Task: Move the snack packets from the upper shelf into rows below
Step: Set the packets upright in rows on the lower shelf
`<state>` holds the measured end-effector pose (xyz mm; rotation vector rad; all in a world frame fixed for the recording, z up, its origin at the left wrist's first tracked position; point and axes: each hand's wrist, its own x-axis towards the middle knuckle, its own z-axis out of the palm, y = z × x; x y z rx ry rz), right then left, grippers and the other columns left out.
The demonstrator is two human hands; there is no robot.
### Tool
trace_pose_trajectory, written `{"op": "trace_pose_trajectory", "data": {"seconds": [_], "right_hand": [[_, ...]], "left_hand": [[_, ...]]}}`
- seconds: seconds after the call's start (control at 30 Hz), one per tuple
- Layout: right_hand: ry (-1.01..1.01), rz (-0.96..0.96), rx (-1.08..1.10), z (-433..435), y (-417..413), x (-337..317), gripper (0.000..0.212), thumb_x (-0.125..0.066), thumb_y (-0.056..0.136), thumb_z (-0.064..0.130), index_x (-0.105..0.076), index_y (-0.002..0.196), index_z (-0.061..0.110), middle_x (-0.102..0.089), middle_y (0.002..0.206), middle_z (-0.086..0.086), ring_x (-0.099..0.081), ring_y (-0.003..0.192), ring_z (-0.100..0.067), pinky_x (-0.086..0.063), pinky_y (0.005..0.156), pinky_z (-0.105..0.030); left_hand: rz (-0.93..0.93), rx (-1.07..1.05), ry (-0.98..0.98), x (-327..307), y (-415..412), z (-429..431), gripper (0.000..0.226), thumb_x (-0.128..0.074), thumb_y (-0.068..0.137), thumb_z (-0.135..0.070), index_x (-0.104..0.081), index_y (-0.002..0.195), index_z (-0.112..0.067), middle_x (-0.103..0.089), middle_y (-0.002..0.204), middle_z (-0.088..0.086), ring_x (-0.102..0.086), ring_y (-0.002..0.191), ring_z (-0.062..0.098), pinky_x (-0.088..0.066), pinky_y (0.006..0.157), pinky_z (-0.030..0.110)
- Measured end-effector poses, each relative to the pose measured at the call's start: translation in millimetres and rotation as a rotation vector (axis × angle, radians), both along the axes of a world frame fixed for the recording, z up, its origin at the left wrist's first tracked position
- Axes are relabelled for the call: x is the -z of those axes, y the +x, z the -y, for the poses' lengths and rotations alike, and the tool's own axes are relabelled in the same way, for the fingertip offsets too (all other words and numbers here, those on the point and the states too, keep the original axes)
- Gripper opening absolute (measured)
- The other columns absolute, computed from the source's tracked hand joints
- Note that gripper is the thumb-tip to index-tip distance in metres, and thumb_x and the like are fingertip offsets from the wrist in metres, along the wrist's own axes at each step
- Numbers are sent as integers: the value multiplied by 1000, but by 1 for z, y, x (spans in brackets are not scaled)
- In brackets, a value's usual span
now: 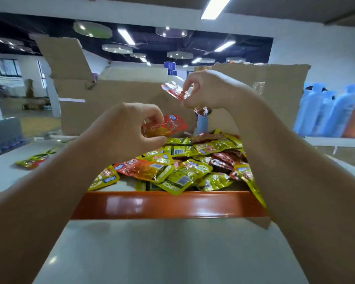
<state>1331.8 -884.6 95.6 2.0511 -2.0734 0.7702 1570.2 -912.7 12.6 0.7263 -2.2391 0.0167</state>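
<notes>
Head view: the left hand (127,130) is pinching a red packet (170,125) just above the pile (182,169), and the right hand (209,91) is pinching a second packet (175,90) higher above the pile. The pick-up step appears to be in progress. The next move likely calls for carrying both packets below the pile, onto the lower shelf (162,253).

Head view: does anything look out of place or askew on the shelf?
The snack packets lie in a jumbled heap, not rows. One yellow packet droops over the orange shelf edge at right; stray packets lie apart at left.
</notes>
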Motion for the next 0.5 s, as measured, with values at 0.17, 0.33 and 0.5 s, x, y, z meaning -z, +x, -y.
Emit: {"op": "trace_pose_trajectory", "data": {"seconds": [0.17, 0.33, 0.5], "right_hand": [[5, 2, -38, 12, 10, -1, 37, -77, 72, 48, -66, 105, 36, -69, 99, 11, -72, 78, -11, -58, 76, -35], [41, -10, -35, 9, 10, -4, 36, -77, 74, 46, -65, 107, 37, -68, 96, 12, -71, 75, -10, -53, 68, -30], [97, -73, 33, -19, -17, -6, 33, -81, 74, 49, -66, 102, 38, -69, 85, 9, -67, 73, -13, -51, 66, -31]], "left_hand": [[-36, -2, -6, 7, 0, 4, 31, -83, 74, -49, -69, 99, -37, -64, 80, -19, -61, 75, 4, -55, 74, 37], [-22, -17, -42, 2, -4, 5, 32, -80, 76, -51, -68, 102, -37, -66, 89, -16, -62, 80, 10, -55, 75, 38], [-40, -46, -79, -9, -29, -10, 30, -81, 78, -48, -70, 102, -33, -64, 88, -14, -61, 82, 13, -48, 71, 31]]}}
